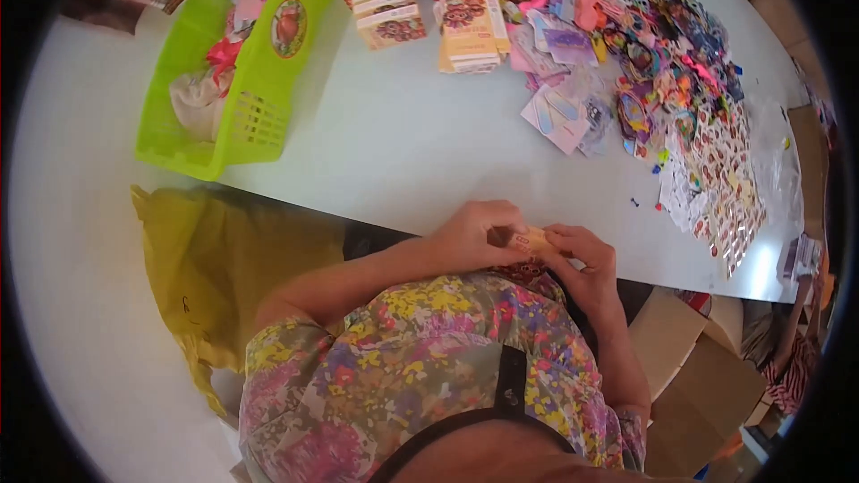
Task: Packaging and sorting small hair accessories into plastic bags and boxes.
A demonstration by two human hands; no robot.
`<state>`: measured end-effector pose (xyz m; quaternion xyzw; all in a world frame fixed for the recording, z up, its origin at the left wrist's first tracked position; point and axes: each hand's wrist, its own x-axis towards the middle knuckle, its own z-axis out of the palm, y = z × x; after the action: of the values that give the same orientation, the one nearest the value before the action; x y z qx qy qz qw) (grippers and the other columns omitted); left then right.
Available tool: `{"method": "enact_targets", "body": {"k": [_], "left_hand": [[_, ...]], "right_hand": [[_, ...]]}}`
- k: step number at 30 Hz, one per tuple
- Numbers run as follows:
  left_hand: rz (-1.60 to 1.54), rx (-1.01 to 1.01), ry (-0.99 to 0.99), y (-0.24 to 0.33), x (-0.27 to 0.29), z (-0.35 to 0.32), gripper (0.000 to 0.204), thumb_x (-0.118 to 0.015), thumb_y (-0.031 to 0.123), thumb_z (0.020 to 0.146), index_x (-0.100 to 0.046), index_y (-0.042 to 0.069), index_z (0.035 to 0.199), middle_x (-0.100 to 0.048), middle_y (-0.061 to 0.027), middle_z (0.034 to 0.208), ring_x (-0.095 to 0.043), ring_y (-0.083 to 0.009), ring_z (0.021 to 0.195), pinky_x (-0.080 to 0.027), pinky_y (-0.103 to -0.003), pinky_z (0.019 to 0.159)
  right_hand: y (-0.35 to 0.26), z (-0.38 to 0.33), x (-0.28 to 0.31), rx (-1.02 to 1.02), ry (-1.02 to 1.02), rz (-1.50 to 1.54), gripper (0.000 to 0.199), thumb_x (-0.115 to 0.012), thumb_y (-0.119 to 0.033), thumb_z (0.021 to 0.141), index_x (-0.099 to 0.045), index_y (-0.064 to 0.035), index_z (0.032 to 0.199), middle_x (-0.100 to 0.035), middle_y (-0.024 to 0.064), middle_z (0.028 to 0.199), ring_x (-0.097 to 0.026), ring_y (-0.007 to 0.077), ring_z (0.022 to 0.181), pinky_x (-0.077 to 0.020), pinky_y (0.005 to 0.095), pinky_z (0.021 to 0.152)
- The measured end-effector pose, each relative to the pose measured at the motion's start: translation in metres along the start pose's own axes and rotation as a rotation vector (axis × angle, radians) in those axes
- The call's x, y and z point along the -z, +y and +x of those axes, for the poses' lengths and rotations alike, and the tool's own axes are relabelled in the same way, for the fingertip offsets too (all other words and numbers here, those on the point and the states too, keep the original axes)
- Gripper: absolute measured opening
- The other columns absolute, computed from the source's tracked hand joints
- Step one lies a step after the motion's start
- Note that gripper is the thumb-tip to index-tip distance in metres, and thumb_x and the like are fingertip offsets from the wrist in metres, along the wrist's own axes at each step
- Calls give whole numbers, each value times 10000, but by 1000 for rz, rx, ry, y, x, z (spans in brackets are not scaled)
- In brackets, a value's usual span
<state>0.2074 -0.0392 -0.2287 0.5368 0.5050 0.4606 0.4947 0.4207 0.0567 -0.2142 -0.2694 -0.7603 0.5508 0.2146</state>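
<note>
Close to my body, at the table's near edge, both hands hold a small yellow-and-red cardboard box (pixel 534 239). My left hand (pixel 479 231) pinches its left side, and my right hand (pixel 586 259) grips its right side. Fingers cover much of the box, so whether its flaps are folded in cannot be made out. Farther off on the white table (pixel 385 125) lies a stack of flat printed cartons (pixel 472 27). Left of that stack stand several made-up boxes (pixel 386 13) with the same kind of print.
A lime green basket (pixel 206 156) at the left holds cloth-like items. Colourful small trinkets (pixel 662 45) are heaped at the far right, with sticker sheets (pixel 729 183) beside them. Hair-clip cards (pixel 559 116) lie nearer the middle. A yellow bag (pixel 224 250) and an open cardboard box (pixel 707 394) flank me.
</note>
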Motion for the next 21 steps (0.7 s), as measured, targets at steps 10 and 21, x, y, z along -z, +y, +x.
{"method": "enact_targets", "body": {"k": [10,21], "left_hand": [[-224,-91,921,19,121,4,495,-729,22,799,-483,-8,1228,-579,-72,1084,-611,-149,951,-534,-295,817],[209,41,983,-25,191,52,349,-793,144,772,-604,-17,1016,-660,-55,866,-609,-107,767,-497,-249,690]], "right_hand": [[-7,36,-9,-47,168,90,513,-625,-5,821,-524,-32,1323,-566,113,1297,-634,184,978,-550,276,732],[1,151,7,151,160,-278,295,-684,-110,843,-648,-28,1124,-667,63,964,-600,129,796,-478,275,656]]}}
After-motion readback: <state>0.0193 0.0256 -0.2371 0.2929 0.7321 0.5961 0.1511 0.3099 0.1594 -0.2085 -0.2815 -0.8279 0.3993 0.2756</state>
